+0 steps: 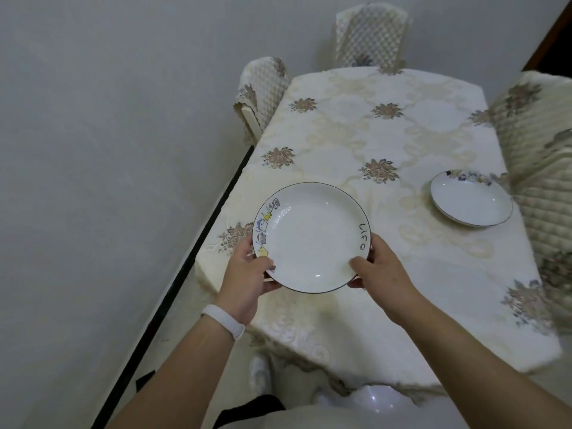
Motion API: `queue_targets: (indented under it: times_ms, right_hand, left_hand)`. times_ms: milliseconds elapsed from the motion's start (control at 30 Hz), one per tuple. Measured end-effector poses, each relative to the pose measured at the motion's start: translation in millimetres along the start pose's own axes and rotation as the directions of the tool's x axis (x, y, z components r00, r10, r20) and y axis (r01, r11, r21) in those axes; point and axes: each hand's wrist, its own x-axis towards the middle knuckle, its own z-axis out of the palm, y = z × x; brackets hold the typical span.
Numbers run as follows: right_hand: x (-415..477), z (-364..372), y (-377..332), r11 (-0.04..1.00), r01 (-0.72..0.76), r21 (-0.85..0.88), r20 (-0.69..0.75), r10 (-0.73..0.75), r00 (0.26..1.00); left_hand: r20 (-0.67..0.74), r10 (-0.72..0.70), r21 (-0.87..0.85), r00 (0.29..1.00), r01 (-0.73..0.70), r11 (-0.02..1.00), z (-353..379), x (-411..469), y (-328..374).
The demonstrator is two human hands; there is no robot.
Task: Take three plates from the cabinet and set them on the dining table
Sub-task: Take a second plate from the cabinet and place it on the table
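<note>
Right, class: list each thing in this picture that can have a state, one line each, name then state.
Held plate: empty, gripped above the table edge.
Second plate: empty, resting on the tablecloth.
Left hand: closed on the held plate's rim.
Right hand: closed on its rim.

A single wide-angle head camera is looking steeply forward and down, sitting close above the left hand (pixel 247 275) and right hand (pixel 382 275), whose forearms are running in from the bottom edge. Beyond the hands it is taking in the dining table (pixel 387 274); left of them, a wall (pixel 108 150).
</note>
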Motion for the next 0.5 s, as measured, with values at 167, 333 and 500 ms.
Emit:
queue_targets:
  times_ms: [167,333,500]
  right_hand:
    - [26,-2,2,0.999,-0.04,-0.004,-0.049,0.039,0.998]
    - [65,11,-2,0.995,-0.096,0.008,-0.145,0.096,0.985]
    - [121,43,-11,0.992,-0.122,-0.004,-0.175,0.12,0.977]
  left_hand:
    - [0.061,-0.052,-0.002,0.997,0.053,0.999,6,45,-3]
    - [0.135,-0.107,0.025,0.985,0.105,0.994,4,106,9]
    - [0.154,-0.147,0.031,0.977,0.144,0.989,-16,178,23]
